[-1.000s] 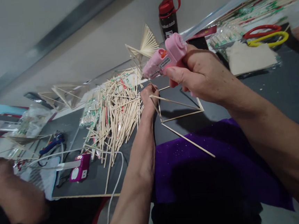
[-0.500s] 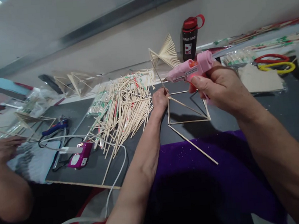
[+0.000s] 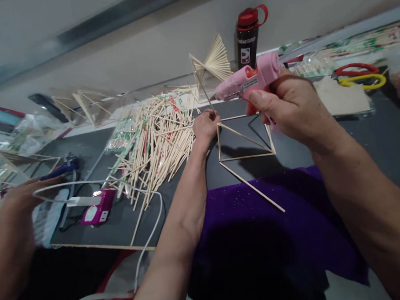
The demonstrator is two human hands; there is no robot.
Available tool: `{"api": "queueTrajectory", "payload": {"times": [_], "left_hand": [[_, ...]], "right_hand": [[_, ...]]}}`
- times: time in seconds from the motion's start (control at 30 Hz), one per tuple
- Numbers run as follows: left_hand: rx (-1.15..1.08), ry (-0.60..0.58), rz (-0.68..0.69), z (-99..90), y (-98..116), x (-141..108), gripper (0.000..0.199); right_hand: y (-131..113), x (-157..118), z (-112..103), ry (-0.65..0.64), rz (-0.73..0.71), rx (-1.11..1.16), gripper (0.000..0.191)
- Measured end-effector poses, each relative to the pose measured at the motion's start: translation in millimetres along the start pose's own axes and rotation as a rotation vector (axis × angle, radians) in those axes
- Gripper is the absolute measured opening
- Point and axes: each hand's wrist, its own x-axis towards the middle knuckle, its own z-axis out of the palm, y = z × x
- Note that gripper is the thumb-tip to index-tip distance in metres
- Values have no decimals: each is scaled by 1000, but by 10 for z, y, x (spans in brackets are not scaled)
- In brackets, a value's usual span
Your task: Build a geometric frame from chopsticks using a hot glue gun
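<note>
My right hand (image 3: pixel 286 100) is wrapped round a pink hot glue gun (image 3: pixel 246 83), its nozzle pointing left, close to a thin wooden stick (image 3: pixel 204 88). The stick leans up and to the left from my left hand (image 3: pixel 205 125), whose fingers are pinched at its lower end; the exact grip is partly hidden. Beside that hand lies a frame of glued sticks (image 3: pixel 246 156) on the dark board, with a diagonal stick across it. One loose stick (image 3: pixel 254 187) slants from near the frame's front corner onto purple cloth.
A heap of sticks (image 3: pixel 160 144) lies left of my arm, near a magenta power adapter (image 3: pixel 98 208) with a white cable. Behind stand a fan-shaped stick model (image 3: pixel 216 60) and a black bottle (image 3: pixel 247 41). Scissors (image 3: pixel 362 81) lie right. A co-worker's hand (image 3: pixel 25 195) is near a blue glue gun (image 3: pixel 61 167).
The whole view has shifted, so things appear further left and higher. The co-worker's hand has come closer to the blue glue gun. My hands keep their grips, the nozzle still near the stick.
</note>
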Motion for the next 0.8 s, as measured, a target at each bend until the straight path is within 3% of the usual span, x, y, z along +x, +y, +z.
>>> {"api": "queueTrajectory", "payload": {"times": [0.17,0.27,0.47,0.63,0.8], "left_hand": [[-220,73,16,-46,-101,105,28],[-348,50,34,-97,-122,139,35],[-296,40,55,-244,-82,158,33],[-156,97,34,-613,-27,132,29],[-47,118,31,-1018,110,-172,24]], "right_hand": [[15,-8,-29,9,-23,37,31],[-1,-19,-53,-4,11,29,27],[-85,-48,-114,-1,19,55,29],[-134,-61,-147,32,-15,99,27],[-179,-74,-170,58,-2,146,15]]}}
